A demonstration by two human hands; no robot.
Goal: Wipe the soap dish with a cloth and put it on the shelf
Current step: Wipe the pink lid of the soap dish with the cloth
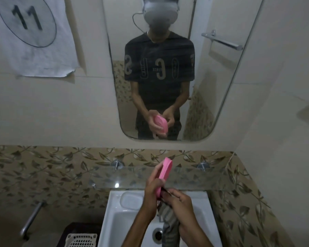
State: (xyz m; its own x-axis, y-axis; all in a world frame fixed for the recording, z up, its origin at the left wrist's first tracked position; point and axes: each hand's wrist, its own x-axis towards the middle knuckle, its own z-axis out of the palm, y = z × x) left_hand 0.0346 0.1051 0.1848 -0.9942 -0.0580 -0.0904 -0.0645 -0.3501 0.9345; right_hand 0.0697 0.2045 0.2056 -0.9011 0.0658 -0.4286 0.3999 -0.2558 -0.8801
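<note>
A pink soap dish [165, 172] stands on edge above the white sink, gripped by my left hand [152, 188] along its left side and lower end. My right hand [179, 202] holds a grey striped cloth [169, 220] bunched against the dish's lower end; the cloth hangs down over the basin. A glass shelf [194, 177] runs along the wall just behind the dish, on two chrome brackets. The mirror [221, 86] above reflects both hands with the pink dish.
The white sink [118, 220] lies below, with a moulded soap recess [130, 200] at its back left and a drain [157, 234]. A chrome bar [32, 218] and a white plastic basket [81, 240] are at the lower left. A paper marked 11 [29, 36] hangs upper left.
</note>
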